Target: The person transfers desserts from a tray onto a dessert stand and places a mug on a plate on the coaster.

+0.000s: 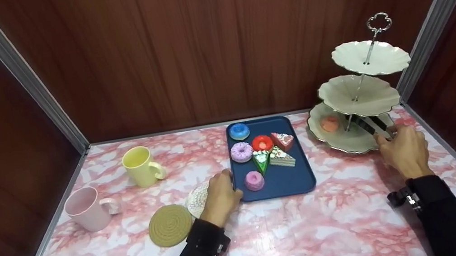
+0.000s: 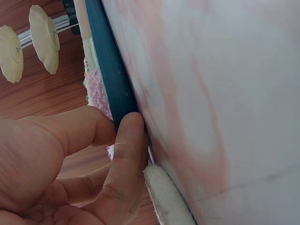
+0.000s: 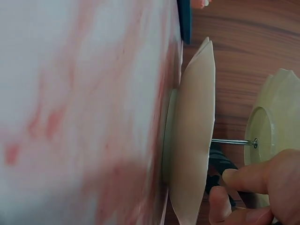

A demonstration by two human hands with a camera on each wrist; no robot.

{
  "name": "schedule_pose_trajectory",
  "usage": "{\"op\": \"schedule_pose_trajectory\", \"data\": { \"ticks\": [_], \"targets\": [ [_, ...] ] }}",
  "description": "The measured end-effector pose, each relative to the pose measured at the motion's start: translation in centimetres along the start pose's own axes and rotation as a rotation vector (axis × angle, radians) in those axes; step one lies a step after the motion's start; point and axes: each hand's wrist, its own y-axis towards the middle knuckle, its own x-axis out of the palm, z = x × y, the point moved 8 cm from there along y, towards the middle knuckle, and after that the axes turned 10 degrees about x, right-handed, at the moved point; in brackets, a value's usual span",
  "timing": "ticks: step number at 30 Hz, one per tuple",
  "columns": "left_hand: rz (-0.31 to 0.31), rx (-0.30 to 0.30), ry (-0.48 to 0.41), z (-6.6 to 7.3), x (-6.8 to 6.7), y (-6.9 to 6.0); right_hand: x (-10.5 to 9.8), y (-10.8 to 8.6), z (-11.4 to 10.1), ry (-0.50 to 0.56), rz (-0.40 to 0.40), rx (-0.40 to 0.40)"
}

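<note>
My left hand (image 1: 220,195) pinches the left edge of the dark blue tray (image 1: 305,180); in the left wrist view, thumb and fingers (image 2: 129,129) meet at the tray's side (image 2: 110,61). On the tray lie a blue donut (image 1: 239,131), a lilac donut (image 1: 241,152), a red donut (image 1: 262,143), a small pink cake (image 1: 254,180) and several cake slices. My right hand (image 1: 406,152) grips black-tipped tongs (image 1: 365,125) over the bottom plate (image 1: 339,140) of a three-tier stand. An orange-pink piece (image 1: 329,124) sits on that plate, left of the tongs. Whether the tong tips hold anything is hidden.
A yellow mug (image 1: 139,168) and a pink mug (image 1: 88,212) stand at the left. A round woven coaster (image 1: 171,225) and a speckled white disc (image 1: 197,200) lie beside my left hand. The stand's middle plate (image 1: 341,94) and top plate (image 1: 386,58) overhang the tongs. Wooden walls enclose the table.
</note>
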Motion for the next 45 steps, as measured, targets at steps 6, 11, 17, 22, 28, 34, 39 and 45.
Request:
{"op": "schedule_pose_trajectory", "data": {
  "ticks": [6, 11, 17, 22, 28, 34, 39, 45],
  "targets": [
    [-0.009, -0.003, 0.029, 0.0, 0.0, 0.1, -0.1, 0.0, 0.1, 0.013, -0.007, 0.014],
    [-0.005, 0.0, 0.026, 0.0, 0.1, 0.1, -0.4, -0.6, 0.5, 0.042, 0.018, 0.005],
    [-0.014, -0.005, 0.02, -0.1, 0.5, 0.1, -0.4, -1.4, 1.6, 0.036, -0.008, 0.028],
    [-0.032, -0.018, 0.006, 0.0, 0.8, 0.1, -0.6, -2.1, 2.2, 0.028, -0.018, 0.036],
    [-0.024, -0.013, -0.002, 0.0, 0.6, 0.1, -1.0, -3.1, 2.3, 0.026, -0.003, 0.043],
    [0.004, 0.022, 0.03, 0.1, 0.3, 0.1, -1.3, -4.0, 2.1, 0.011, -0.009, 0.025],
    [0.011, 0.027, 0.038, 0.1, 0.1, 0.1, -1.4, -4.6, 1.6, 0.001, -0.027, 0.017],
    [-0.001, 0.004, 0.032, -0.1, 0.0, 0.1, -1.2, -5.4, 0.6, 0.002, -0.018, -0.015]
  ]
}}
